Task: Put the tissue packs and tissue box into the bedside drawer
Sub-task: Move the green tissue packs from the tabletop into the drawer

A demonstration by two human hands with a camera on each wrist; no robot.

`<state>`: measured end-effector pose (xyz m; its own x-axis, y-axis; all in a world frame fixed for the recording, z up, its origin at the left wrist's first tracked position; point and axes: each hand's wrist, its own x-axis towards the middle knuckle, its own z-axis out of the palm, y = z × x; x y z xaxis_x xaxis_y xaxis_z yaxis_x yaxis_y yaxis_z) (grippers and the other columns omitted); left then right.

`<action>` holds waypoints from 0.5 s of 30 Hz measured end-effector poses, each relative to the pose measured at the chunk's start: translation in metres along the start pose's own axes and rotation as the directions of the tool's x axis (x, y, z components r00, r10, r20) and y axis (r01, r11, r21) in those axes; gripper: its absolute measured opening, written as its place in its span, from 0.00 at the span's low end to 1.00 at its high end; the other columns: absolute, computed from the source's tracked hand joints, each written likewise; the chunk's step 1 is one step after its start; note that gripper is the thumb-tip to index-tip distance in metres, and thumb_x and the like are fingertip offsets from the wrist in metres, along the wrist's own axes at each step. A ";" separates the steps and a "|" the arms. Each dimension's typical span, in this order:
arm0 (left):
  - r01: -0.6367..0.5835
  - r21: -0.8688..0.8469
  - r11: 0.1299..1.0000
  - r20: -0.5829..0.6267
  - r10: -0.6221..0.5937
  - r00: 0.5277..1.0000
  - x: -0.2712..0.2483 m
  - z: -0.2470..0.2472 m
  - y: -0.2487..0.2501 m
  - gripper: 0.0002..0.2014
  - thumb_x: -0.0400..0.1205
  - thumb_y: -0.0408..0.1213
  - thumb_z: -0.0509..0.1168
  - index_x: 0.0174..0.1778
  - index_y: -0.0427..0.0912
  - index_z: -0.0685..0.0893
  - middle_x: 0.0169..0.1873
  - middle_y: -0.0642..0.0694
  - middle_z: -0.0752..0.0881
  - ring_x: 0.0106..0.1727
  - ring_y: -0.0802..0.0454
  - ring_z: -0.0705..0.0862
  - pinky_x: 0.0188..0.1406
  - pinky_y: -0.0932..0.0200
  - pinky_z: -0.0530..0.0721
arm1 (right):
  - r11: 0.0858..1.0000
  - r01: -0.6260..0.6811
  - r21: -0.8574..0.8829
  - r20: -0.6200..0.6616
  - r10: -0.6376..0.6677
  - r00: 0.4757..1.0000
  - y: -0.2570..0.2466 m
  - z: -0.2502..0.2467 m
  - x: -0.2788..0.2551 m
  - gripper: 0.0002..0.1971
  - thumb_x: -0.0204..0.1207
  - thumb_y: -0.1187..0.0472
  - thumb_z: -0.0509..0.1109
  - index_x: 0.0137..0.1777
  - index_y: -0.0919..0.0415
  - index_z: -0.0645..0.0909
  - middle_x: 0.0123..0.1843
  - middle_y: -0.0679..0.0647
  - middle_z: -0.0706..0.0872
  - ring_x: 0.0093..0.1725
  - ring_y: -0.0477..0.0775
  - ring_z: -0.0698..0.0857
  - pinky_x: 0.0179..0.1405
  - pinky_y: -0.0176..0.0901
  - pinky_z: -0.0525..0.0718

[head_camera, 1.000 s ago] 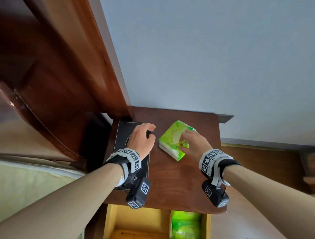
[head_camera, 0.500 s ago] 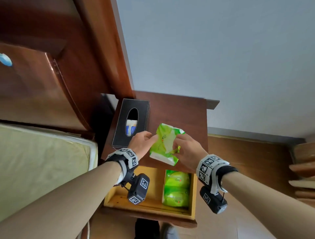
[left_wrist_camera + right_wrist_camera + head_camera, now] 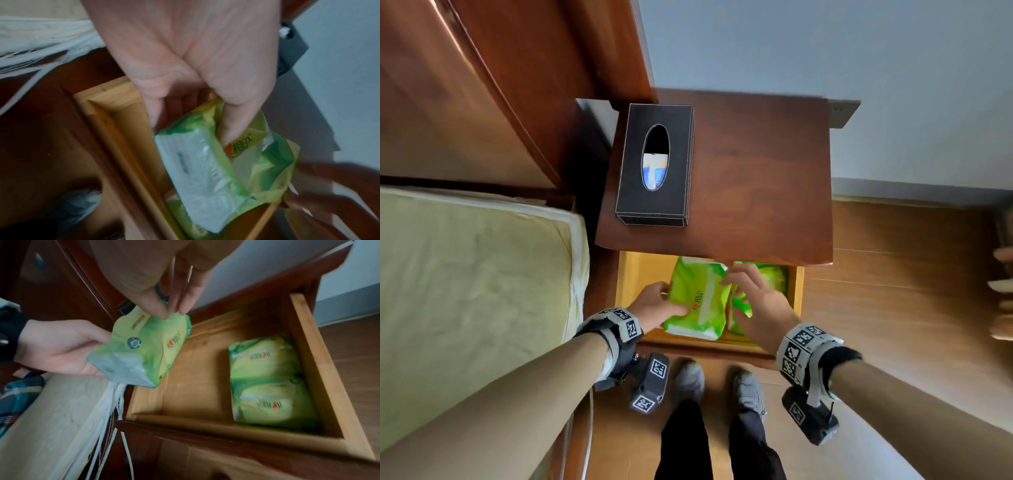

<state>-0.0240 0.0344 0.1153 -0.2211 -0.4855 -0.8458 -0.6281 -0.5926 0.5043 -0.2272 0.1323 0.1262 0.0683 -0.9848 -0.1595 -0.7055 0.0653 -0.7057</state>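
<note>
A green tissue pack (image 3: pixel 698 301) (image 3: pixel 144 345) hangs tilted over the left half of the open wooden drawer (image 3: pixel 798 291). My left hand (image 3: pixel 657 305) grips its near end, thumb on top and fingers underneath (image 3: pixel 232 129). My right hand (image 3: pixel 753 305) pinches the wrapper at the far end with its fingertips (image 3: pixel 162 313). Two more green packs (image 3: pixel 265 360) (image 3: pixel 275 404) lie end to end along the drawer's right wall (image 3: pixel 308 353). The black tissue box (image 3: pixel 655 164) stands on the left of the nightstand top (image 3: pixel 756 178).
The mattress (image 3: pixel 472 284) presses close on the left, with the wooden headboard (image 3: pixel 500 85) behind it. White cords (image 3: pixel 115 418) hang beside the drawer's left corner. My feet (image 3: pixel 688 377) stand on the wooden floor (image 3: pixel 911 308) just before the drawer front.
My left hand left the tissue box and joined the right on the green pack. Both lifted it off the nightstand top and brought it down over the open drawer.
</note>
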 end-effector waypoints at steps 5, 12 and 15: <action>0.093 -0.017 0.996 -0.015 -0.093 0.996 0.040 0.008 -0.035 0.28 0.67 0.35 0.80 0.61 0.38 0.78 0.54 0.39 0.88 0.53 0.40 0.89 0.55 0.38 0.88 | 0.964 -0.252 -0.088 0.077 0.259 0.963 0.051 0.026 -0.013 0.17 0.74 0.65 0.66 0.62 0.51 0.77 0.60 0.43 0.78 0.61 0.48 0.80 0.51 0.44 0.81; 0.106 0.145 0.984 -0.093 -0.093 0.991 0.123 0.047 -0.057 0.25 0.73 0.41 0.77 0.63 0.33 0.79 0.56 0.37 0.86 0.54 0.41 0.87 0.56 0.44 0.87 | 0.837 -0.411 -0.362 0.111 0.476 0.872 0.116 0.061 -0.004 0.32 0.75 0.59 0.66 0.80 0.54 0.62 0.83 0.51 0.60 0.81 0.56 0.60 0.71 0.53 0.73; 0.174 0.298 0.938 -0.119 -0.144 0.982 0.145 0.068 -0.063 0.34 0.76 0.44 0.74 0.74 0.35 0.69 0.68 0.37 0.79 0.63 0.40 0.81 0.56 0.51 0.82 | 0.820 -0.431 -0.377 0.138 0.510 0.849 0.130 0.070 -0.003 0.38 0.76 0.58 0.66 0.84 0.53 0.52 0.87 0.50 0.49 0.85 0.55 0.50 0.79 0.54 0.64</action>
<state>-0.0668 0.0448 -0.0512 -0.0378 -0.4677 -0.8831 -0.8505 -0.4488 0.2741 -0.2696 0.1552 -0.0138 -0.2044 -0.7808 -0.5904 -0.8738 0.4174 -0.2496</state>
